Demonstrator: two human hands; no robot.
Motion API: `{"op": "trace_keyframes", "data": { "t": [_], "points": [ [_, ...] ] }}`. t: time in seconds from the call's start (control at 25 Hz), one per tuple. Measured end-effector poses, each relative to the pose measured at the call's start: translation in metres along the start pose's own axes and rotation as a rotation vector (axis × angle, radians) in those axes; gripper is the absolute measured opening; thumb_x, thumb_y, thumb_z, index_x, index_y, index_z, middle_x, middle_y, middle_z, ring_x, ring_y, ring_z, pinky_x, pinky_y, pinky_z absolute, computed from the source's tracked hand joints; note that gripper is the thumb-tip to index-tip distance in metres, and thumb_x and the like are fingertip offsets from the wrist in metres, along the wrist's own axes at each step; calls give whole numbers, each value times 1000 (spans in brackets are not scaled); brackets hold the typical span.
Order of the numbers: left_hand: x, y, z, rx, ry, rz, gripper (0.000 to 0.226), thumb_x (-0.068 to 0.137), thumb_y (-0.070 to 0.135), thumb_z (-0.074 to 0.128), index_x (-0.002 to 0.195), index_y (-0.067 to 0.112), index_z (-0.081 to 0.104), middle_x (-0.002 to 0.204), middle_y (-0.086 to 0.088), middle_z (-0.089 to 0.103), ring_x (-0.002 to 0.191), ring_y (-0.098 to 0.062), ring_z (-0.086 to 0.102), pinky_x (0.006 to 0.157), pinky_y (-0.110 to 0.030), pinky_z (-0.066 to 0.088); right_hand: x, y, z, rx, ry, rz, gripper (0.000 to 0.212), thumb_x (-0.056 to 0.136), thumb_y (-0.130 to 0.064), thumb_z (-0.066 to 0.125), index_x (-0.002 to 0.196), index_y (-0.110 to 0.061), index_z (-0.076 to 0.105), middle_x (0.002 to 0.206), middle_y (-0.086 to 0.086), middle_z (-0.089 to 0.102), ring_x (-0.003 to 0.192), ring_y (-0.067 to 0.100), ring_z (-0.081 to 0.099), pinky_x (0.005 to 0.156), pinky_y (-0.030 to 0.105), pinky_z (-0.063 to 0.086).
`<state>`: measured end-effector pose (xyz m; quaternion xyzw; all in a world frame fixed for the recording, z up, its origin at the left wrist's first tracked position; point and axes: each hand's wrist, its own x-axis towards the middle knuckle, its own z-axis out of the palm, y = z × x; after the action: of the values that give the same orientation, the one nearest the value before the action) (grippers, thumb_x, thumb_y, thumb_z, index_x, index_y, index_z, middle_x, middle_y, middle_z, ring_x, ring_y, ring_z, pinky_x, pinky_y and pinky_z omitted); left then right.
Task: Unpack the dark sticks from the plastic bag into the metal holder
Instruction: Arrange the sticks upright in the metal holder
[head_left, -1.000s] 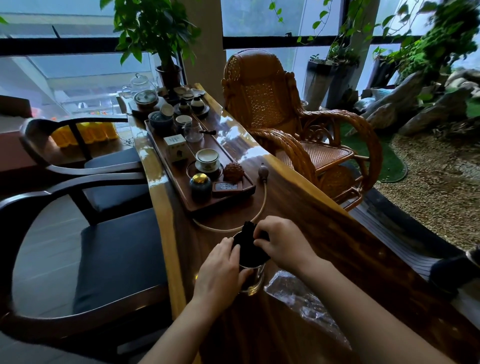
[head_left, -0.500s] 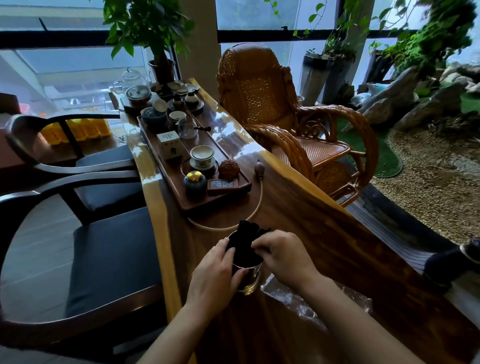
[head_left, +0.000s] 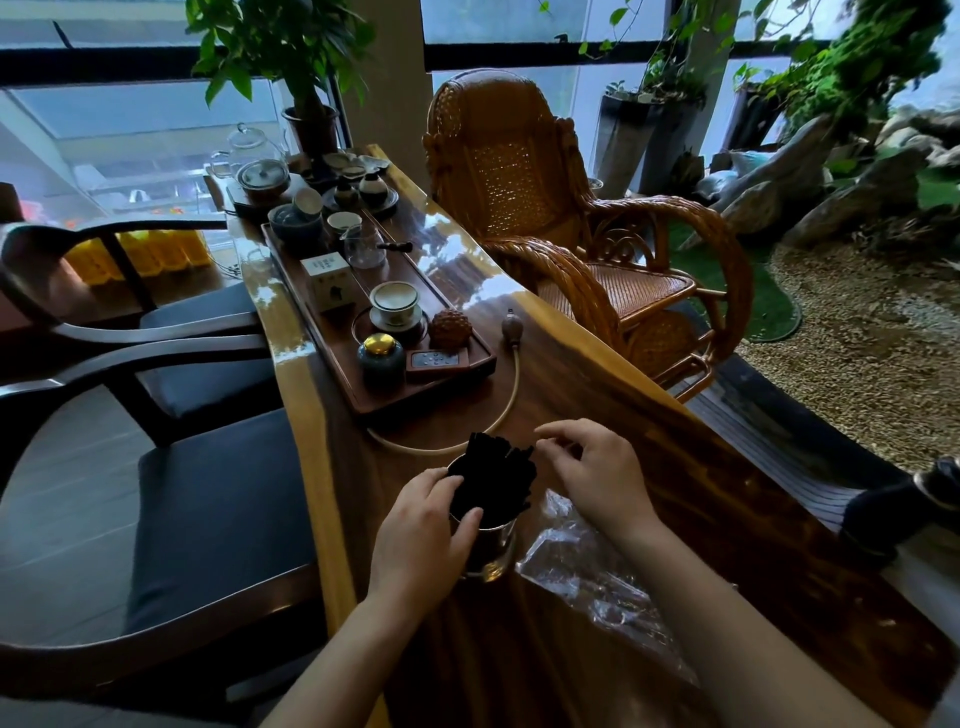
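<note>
**The metal holder full of dark sticks, plastic bag beside it**

The metal holder stands upright on the wooden surface, the dark sticks fanning out of its top. The left hand grips the holder at its rim, thumb across the front, fingers curled against the sticks. The right hand hovers just right of the sticks, fingers loosely bent and apart, holding nothing. The plastic bag lies crumpled just right of the holder; its contents cannot be told. Beyond the holder a tray carries cups and a lidded jar
</note>
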<state>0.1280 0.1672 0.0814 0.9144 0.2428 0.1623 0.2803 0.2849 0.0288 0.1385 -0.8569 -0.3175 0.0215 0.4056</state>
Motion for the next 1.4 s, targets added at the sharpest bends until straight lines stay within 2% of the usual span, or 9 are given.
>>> {"op": "trace_keyframes", "data": {
  "t": [0.12,0.24,0.32,0.44,0.6,0.84,1.08,1.2,1.4],
  "points": [
    [0,3,-1,-9,-4,-15,45,92,34,67,134,18,59,137,2,59,120,-11,59,93,-25,55,-1,-5,15,-149,-65,-106,12,91,-17,72,100,-15,79,92,-3,70,87,11,63,79,28,56],
    [-3,1,1,5,-21,-15,45,91,32,67,133,17,60,140,3,57,121,-11,58,92,-24,56,-5,-3,23,-165,-147,-105,15,93,-22,69,103,-18,80,92,-5,65,91,13,57,81,30,54],
    [-3,-1,2,8,-22,-8,45,91,30,68,133,16,60,141,2,56,123,-12,56,93,-24,54,-5,0,20,-56,-87,-87,15,94,-19,67,103,-16,79,91,-5,67,89,11,61,79,29,55],
    [-1,-1,2,5,-16,-11,45,91,28,68,133,16,60,140,1,57,124,-12,55,93,-20,50,-2,10,13,12,17,60,16,96,-16,65,105,-14,78,100,-1,75,92,9,66,82,26,55],
    [2,5,3,4,27,-17,42,89,25,70,129,14,63,131,-2,63,119,-14,59,89,-18,47,7,16,15,47,-156,270,21,98,-27,61,108,-18,78,105,-4,76,99,13,67,88,36,56],
    [-2,8,5,-47,34,-15,39,90,23,70,127,14,65,127,-3,64,114,-13,60,88,-21,52,19,11,26,1,-261,310,18,94,-33,66,96,-21,79,91,-7,74,84,12,68,77,41,61],
    [2,12,1,-45,75,11,32,87,21,72,118,13,69,116,-3,67,106,-13,61,82,-16,46,16,11,21,65,-98,228,12,92,-29,68,85,-25,77,79,-12,72,77,4,67,67,24,54],
    [14,24,-5,-100,162,45,27,88,24,71,114,16,70,105,1,66,96,-12,59,77,-21,50,13,-1,8,108,20,42,8,92,-24,69,88,-23,75,81,-10,71,73,2,66,63,14,50],
    [49,55,-19,-290,145,84,24,91,27,65,113,20,71,103,6,67,95,-9,59,79,-28,53,17,-36,-10,127,-85,-266,8,92,-25,69,97,-22,75,88,-12,71,84,0,68,72,12,53]
  ]
}}
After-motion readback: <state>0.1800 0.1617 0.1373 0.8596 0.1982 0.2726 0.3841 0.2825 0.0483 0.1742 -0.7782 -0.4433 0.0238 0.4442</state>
